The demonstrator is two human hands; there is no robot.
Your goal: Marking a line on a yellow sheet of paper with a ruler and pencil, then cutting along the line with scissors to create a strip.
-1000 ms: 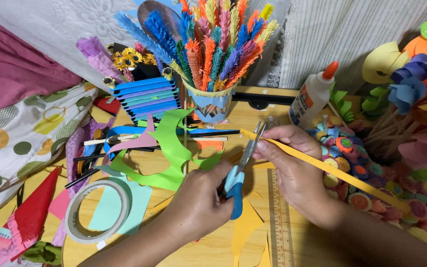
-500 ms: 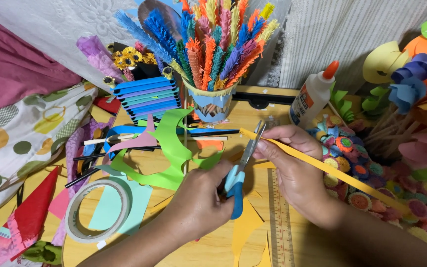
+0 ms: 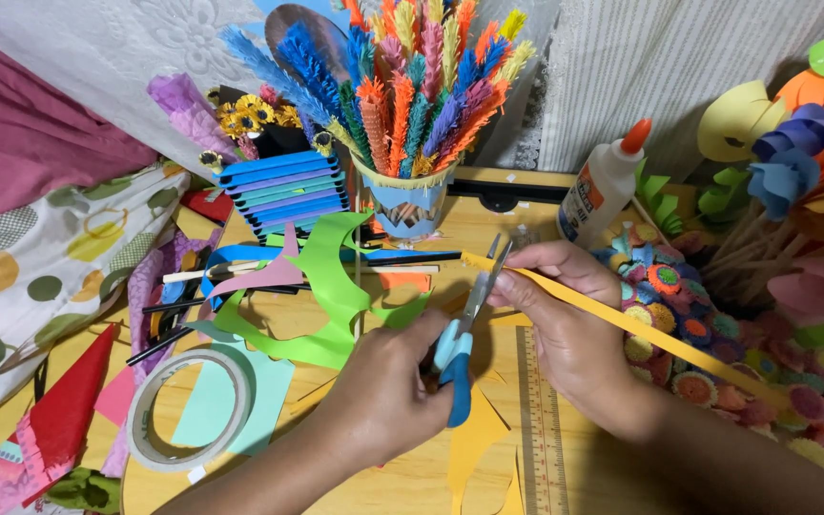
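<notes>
My left hand (image 3: pixel 383 381) grips the scissors (image 3: pixel 463 339), blades nearly closed on the yellow strip (image 3: pixel 622 324); my right hand (image 3: pixel 565 319) pinches that strip.

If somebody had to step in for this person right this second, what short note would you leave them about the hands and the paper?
Left hand: grips the blue-handled scissors, blades open at the strip's end.
Right hand: pinches a long yellow paper strip, which runs off to the right over the paper flowers.
Nearby: ruler on the table below the hands, tape roll to the left, glue bottle behind, cup of fringed paper stems.
Done: whether any cuts are made cannot be told.
Left: the strip looks mostly plain.
</notes>
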